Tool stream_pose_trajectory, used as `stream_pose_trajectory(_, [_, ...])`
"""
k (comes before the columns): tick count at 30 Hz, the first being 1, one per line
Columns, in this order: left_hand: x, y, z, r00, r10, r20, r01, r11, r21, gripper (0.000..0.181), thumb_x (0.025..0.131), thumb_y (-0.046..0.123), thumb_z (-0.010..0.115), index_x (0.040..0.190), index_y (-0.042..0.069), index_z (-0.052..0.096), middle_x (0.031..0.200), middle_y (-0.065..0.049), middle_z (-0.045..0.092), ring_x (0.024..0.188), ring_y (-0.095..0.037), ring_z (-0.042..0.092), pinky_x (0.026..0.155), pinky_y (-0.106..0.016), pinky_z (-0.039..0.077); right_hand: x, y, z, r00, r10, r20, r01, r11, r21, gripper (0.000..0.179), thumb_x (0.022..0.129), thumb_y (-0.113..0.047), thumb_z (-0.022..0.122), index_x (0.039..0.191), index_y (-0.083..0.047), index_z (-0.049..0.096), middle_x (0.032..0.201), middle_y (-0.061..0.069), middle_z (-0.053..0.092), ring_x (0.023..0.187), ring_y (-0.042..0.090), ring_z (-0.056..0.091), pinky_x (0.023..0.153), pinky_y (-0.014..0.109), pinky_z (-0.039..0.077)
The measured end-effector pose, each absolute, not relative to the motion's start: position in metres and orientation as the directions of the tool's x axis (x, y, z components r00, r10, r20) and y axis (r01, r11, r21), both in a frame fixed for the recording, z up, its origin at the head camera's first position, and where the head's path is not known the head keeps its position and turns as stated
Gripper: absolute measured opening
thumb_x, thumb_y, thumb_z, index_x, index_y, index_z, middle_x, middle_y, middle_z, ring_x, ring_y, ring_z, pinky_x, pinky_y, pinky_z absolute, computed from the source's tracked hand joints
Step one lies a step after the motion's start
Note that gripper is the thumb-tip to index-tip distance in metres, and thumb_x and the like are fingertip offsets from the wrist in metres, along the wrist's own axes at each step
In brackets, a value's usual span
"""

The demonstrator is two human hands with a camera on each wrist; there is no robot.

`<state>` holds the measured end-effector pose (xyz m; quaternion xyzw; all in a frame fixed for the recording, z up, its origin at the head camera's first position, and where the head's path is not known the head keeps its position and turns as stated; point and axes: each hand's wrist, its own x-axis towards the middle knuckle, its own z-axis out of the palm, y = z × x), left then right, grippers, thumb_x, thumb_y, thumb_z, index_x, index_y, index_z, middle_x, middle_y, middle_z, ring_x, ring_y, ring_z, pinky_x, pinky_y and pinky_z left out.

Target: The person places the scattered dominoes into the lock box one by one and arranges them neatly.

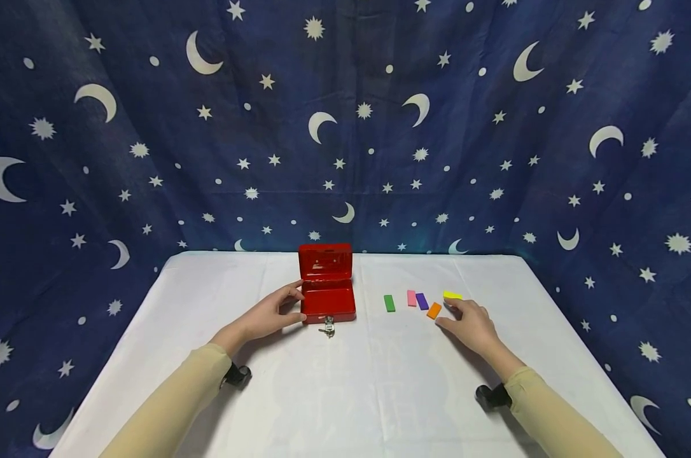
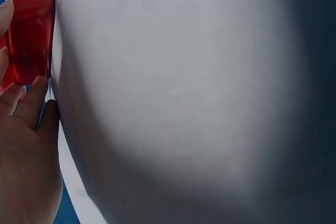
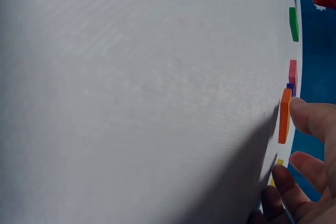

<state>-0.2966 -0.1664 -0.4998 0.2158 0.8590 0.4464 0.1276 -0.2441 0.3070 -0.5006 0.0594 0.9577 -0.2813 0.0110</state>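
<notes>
A red metal cash box (image 1: 328, 298) stands with its lid raised, and a small lock with keys (image 1: 328, 328) hangs at its front. My left hand (image 1: 272, 314) rests against the left side of the box, fingers and thumb spread along it. To the right, my right hand (image 1: 470, 327) is over the table with thumb and fingers apart. Between them lies the gap near an orange block (image 1: 434, 310), close to the thumb, and a yellow block (image 1: 452, 295) by the fingertips. In the right wrist view, the yellow block (image 3: 280, 162) is partly hidden by fingers.
A purple block (image 1: 422, 301), a pink block (image 1: 411, 298) and a green block (image 1: 389, 303) lie between the box and my right hand. All sit on a white-covered table (image 1: 334, 394). Behind the table hangs a dark blue curtain (image 1: 368, 216) with moons and stars.
</notes>
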Motion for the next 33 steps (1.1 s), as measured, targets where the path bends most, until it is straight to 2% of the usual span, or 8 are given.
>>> stream_pose_trajectory(6, [-0.2992,-0.1658,-0.4999,-0.874,0.486,-0.016,0.264,0.504,0.823,0.037,0.093,0.035,0.077,0.119,0.019,0.057,0.166,0.001,0.030,0.146,-0.026,0.039,0.120,-0.056,0.026,-0.2479,0.3087,-0.5000,-0.988,0.125,-0.086,0.152,0.816,-0.557,0.072,0.090,-0.039,0.078,0.146,-0.002,0.053,0.139,0.029,0.052,0.126,0.047,0.042,0.103,0.064,0.039])
stream_pose_trajectory(13, [-0.2980,-0.1663,-0.5015,-0.869,0.495,0.005,0.282,0.486,0.827,0.044,0.091,0.037,0.079,0.123,0.017,0.056,0.165,-0.003,0.031,0.146,-0.029,0.039,0.119,-0.055,0.028,-0.2485,0.3067,-0.5015,-0.992,0.114,-0.054,0.125,0.835,-0.536,0.067,0.087,-0.042,0.079,0.140,-0.006,0.060,0.137,0.029,0.053,0.122,0.048,0.043,0.098,0.063,0.038])
stream_pose_trajectory(20, [-0.3000,-0.1652,-0.5041,-0.884,0.468,-0.001,0.268,0.507,0.819,0.046,0.088,0.042,0.080,0.121,0.021,0.056,0.163,-0.001,0.034,0.145,-0.026,0.042,0.119,-0.052,0.030,-0.2475,0.3035,-0.5022,-0.991,0.127,-0.046,0.132,0.836,-0.533,0.064,0.086,-0.042,0.080,0.137,-0.008,0.063,0.134,0.027,0.054,0.120,0.048,0.044,0.095,0.063,0.037])
stream_pose_trajectory(33, [-0.2996,-0.1655,-0.4994,-0.873,0.488,-0.016,0.263,0.497,0.827,0.048,0.090,0.039,0.080,0.123,0.016,0.054,0.164,-0.002,0.032,0.143,-0.028,0.045,0.119,-0.053,0.030,-0.2479,0.3007,-0.5054,-0.987,0.154,-0.032,0.146,0.815,-0.560,0.057,0.085,-0.038,0.080,0.132,-0.008,0.067,0.133,0.026,0.056,0.121,0.047,0.044,0.094,0.063,0.034])
